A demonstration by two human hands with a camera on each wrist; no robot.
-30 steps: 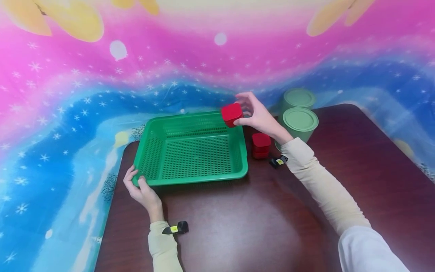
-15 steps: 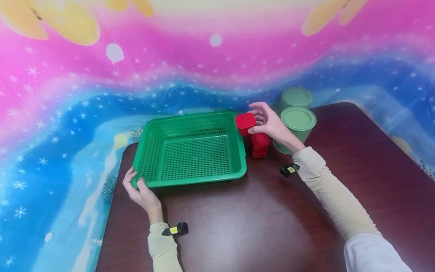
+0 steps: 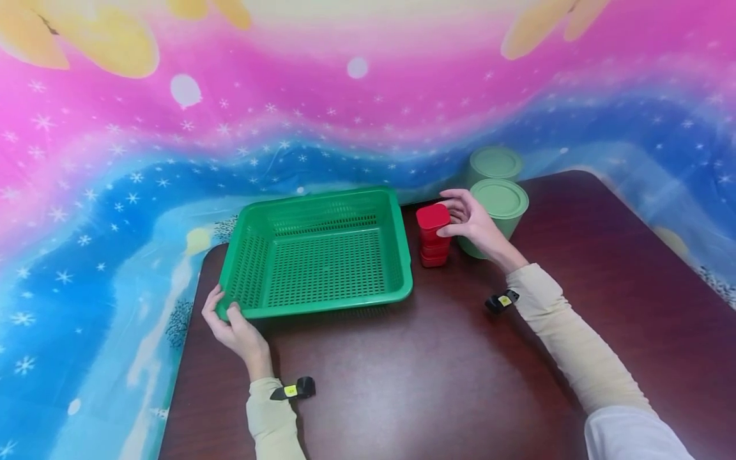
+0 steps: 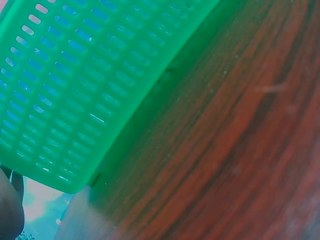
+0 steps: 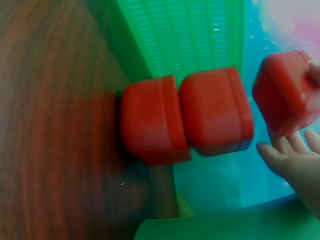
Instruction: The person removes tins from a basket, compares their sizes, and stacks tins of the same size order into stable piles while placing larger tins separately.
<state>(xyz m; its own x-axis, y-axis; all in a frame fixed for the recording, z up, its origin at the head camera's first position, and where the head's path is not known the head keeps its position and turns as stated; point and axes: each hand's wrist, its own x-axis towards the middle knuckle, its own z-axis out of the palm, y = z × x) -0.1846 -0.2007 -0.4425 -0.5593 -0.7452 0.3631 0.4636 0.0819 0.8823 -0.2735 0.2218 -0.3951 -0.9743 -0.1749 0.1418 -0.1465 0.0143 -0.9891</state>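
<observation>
My right hand (image 3: 476,225) pinches a small red square lidded container (image 3: 432,217) between thumb and fingers. In the right wrist view, two similar red containers are stacked on the table, a lower container (image 5: 150,122) and an upper container (image 5: 212,112); a gap shows between the held container and this stack. In the head view it overlaps the top of the stack. At the left, my left hand (image 3: 238,335) grips the near left corner of a green plastic basket (image 3: 322,308), thumb over its rim. The left wrist view shows the basket's perforated wall close up.
Two pale green lidded canisters, a front canister (image 3: 500,199) and a rear canister (image 3: 496,163), stand just behind my right hand. The dark brown wooden table (image 3: 414,383) meets a colourful backdrop cloth (image 3: 322,140) at the back. Black cameras sit on both wrists.
My right hand has brought the red container right and downward, from above the basket's far right corner to over the red stack. The left hand still grips the basket.
</observation>
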